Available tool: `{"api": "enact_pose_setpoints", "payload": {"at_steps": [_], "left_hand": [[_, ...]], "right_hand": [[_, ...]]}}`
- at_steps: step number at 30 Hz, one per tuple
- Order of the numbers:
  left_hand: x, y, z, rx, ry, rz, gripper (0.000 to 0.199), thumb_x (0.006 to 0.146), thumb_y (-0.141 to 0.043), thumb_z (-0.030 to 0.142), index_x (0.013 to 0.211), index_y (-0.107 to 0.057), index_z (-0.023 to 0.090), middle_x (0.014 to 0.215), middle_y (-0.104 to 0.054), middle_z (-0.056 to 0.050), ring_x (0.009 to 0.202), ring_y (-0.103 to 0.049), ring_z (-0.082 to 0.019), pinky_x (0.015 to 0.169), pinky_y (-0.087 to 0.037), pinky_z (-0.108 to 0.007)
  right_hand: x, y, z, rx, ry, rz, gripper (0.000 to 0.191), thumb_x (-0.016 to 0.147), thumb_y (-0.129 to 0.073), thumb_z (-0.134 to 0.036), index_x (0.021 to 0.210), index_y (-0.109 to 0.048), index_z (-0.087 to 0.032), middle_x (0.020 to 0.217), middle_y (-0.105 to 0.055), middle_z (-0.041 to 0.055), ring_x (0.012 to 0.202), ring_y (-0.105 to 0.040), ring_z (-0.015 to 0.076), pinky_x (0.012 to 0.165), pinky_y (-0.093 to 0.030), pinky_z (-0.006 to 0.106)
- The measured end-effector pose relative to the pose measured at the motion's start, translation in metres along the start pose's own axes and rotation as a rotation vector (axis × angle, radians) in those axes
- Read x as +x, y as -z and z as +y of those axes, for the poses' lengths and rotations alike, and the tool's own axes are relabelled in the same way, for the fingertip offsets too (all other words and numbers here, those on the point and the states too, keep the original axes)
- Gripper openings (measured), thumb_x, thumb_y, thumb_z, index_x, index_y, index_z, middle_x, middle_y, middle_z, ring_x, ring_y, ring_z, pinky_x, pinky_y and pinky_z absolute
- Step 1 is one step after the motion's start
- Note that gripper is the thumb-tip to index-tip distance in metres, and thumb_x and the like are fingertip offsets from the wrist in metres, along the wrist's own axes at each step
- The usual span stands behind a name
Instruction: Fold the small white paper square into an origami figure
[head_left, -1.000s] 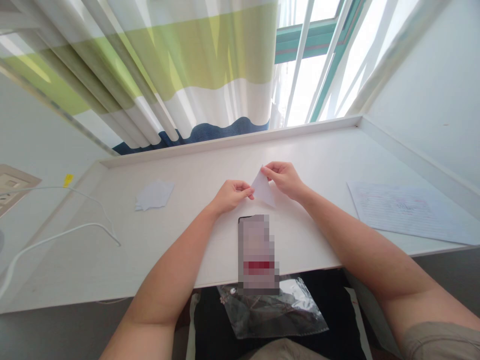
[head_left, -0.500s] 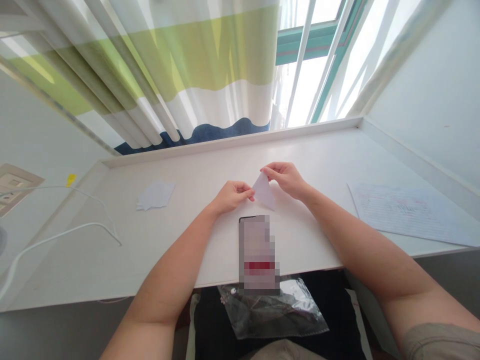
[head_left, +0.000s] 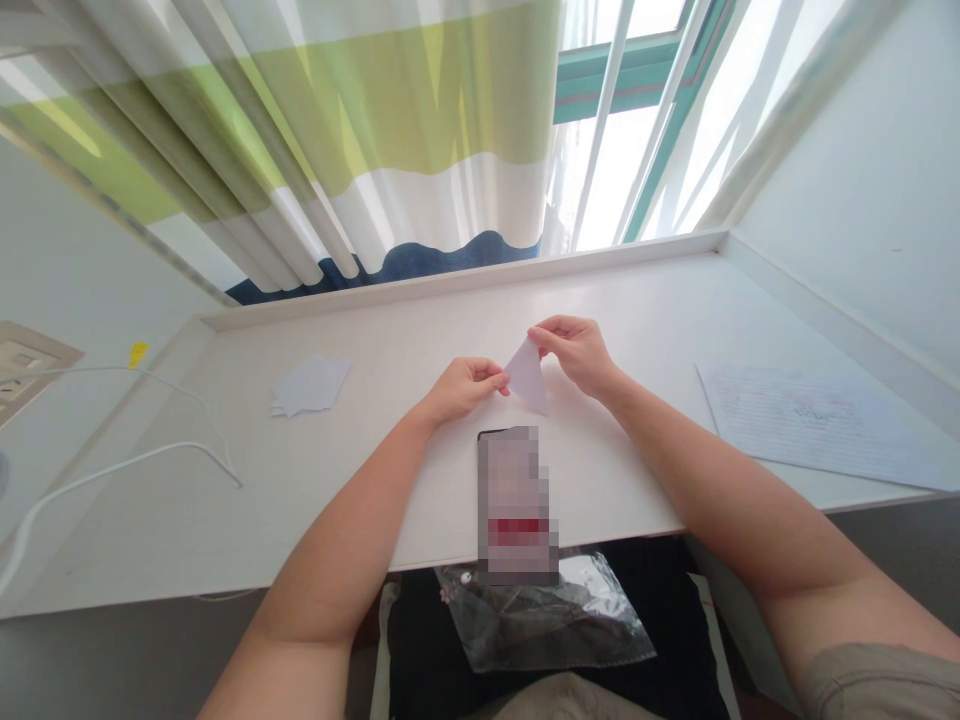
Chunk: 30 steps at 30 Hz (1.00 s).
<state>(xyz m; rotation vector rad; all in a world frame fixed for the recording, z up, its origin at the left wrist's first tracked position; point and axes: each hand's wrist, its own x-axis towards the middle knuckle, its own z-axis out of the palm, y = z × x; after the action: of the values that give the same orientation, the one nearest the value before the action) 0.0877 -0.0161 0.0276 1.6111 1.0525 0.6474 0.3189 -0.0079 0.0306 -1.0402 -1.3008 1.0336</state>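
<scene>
A small white sheet of paper [head_left: 528, 378], seen as a triangle, is held up between my two hands above the desk [head_left: 375, 480]. My left hand [head_left: 465, 388] pinches its left corner between thumb and fingers. The top corner sits in the closed fingertips of my right hand [head_left: 571, 350]. The paper's lower corner points down toward the desk, close to a phone [head_left: 514, 470] whose face is blurred out. A small pile of white paper pieces [head_left: 311, 387] lies on the desk to the left of my left hand.
Sheets with lined writing [head_left: 810, 415] lie at the right. A white cable [head_left: 135, 455] crosses the left side, near a wall socket [head_left: 30, 365]. A clear plastic bag [head_left: 555, 620] rests on my lap at the desk's front edge. Behind the desk hangs a striped curtain [head_left: 420, 110].
Both hands still hold the paper by the same corners. My right hand and the paper's top corner have shifted very slightly up and right; the view has moved a little.
</scene>
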Motion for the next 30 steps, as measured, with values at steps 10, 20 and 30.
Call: {"api": "enact_pose_setpoints", "payload": {"at_steps": [10, 20, 30], "left_hand": [[0.001, -0.003, -0.001, -0.008, -0.026, 0.060, 0.044, 0.087, -0.080, 0.059, 0.096, -0.081, 0.016, 0.093, -0.084, -0.011, 0.091, -0.074, -0.023, 0.091, -0.054, -0.036], [-0.001, -0.007, 0.002, 0.045, -0.066, 0.083, 0.050, 0.087, -0.076, 0.067, 0.085, -0.079, 0.017, 0.088, -0.080, -0.006, 0.080, -0.068, -0.020, 0.077, -0.050, -0.031], [0.003, -0.009, -0.003, 0.274, -0.084, 0.167, 0.030, 0.096, -0.072, 0.044, 0.112, -0.080, 0.020, 0.082, -0.078, -0.004, 0.075, -0.065, -0.020, 0.079, -0.049, -0.034]], "right_hand": [[0.000, 0.004, 0.005, -0.006, -0.124, -0.155, 0.063, 0.071, -0.088, -0.081, 0.080, -0.078, -0.019, 0.077, -0.075, 0.0039, 0.070, -0.066, 0.0163, 0.068, -0.056, 0.032], [-0.002, 0.003, 0.006, -0.007, -0.082, -0.156, 0.050, 0.077, -0.088, -0.070, 0.079, -0.078, -0.020, 0.078, -0.075, 0.0033, 0.073, -0.067, 0.0177, 0.069, -0.057, 0.033], [0.007, 0.006, 0.023, -0.349, 0.023, -0.083, 0.035, 0.093, -0.073, -0.054, 0.079, -0.075, -0.022, 0.078, -0.077, 0.0046, 0.075, -0.067, 0.0207, 0.075, -0.053, 0.037]]}}
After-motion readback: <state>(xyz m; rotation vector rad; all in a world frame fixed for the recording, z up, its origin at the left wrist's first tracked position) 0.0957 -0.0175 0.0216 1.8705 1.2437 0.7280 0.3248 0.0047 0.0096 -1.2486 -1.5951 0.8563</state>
